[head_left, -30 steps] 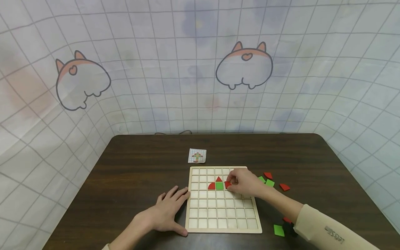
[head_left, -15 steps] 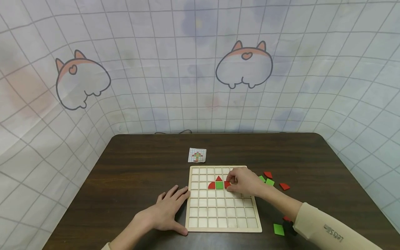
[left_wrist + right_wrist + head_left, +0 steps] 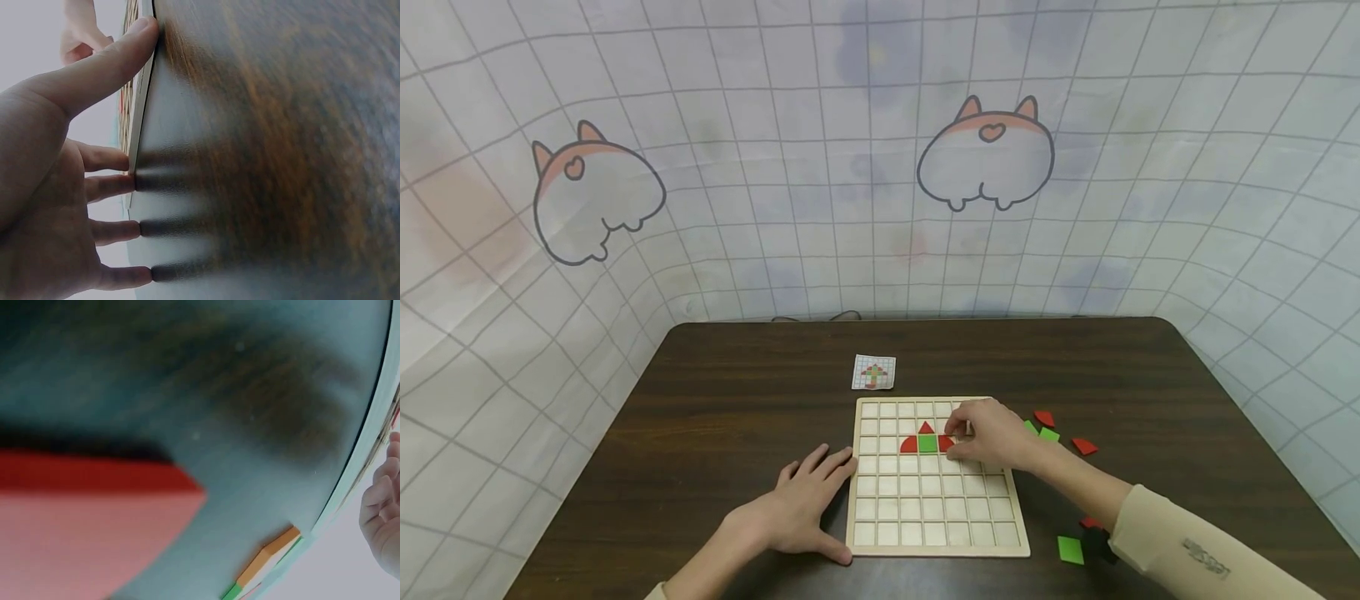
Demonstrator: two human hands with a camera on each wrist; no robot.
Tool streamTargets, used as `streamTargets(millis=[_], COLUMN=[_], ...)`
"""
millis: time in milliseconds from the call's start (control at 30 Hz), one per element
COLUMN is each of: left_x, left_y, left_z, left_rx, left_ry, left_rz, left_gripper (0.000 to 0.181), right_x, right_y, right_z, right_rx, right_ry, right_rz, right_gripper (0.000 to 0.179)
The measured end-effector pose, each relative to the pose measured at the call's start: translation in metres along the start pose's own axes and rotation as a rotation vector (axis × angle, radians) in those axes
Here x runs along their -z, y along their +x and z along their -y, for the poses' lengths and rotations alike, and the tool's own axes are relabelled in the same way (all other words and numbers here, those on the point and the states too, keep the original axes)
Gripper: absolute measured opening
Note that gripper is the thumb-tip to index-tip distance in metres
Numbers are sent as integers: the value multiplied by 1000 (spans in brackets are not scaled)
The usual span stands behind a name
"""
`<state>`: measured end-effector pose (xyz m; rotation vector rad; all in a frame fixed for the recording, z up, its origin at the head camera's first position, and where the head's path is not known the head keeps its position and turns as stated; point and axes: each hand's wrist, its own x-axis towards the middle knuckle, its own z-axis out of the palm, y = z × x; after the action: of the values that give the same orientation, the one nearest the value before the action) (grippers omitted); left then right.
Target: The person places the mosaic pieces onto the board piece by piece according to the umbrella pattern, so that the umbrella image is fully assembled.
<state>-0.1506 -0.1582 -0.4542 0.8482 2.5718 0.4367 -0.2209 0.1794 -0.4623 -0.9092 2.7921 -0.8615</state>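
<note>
My left hand [image 3: 805,504] lies with spread fingers at the left edge of the wooden grid board [image 3: 910,550]; its thumb and some fingertips touch the frame, as the left wrist view also shows. Over the board's upper right, my right hand [image 3: 988,433] pinches a red quarter-circle tile [image 3: 945,444] between curled fingers and thumb. That tile sits in a cell right of a green square tile [image 3: 928,443]. Another red quarter-circle tile [image 3: 909,445] lies left of the green one, and a red triangle tile [image 3: 927,427] sits above it. The right fingertips partly cover the pinched tile.
Behind the board lies a small pattern card [image 3: 873,372]. Loose tiles lie to the right, among them a red one [image 3: 1084,447] and a green square [image 3: 1071,550]. A dark object beside that square is partly hidden by the right sleeve [image 3: 1180,542]. A patterned curtain surrounds the table.
The red quarter-circle tile under my right fingers has shifted slightly left, closer to the green square. Both hands stay almost where they were.
</note>
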Motion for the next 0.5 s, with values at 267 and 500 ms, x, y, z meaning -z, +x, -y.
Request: streamTargets(millis=[267,500], left_x=[1,-1], left_y=[1,1], left_z=[0,1], left_rx=[1,5], left_ry=[-16,-12], left_rz=[4,13], left_gripper=[115,115], right_x=[22,38], right_y=[-11,-23], right_z=[-11,-28], right_rx=[-34,-49], right_ry=[62,83], right_rz=[-25,-19], right_gripper=[17,15])
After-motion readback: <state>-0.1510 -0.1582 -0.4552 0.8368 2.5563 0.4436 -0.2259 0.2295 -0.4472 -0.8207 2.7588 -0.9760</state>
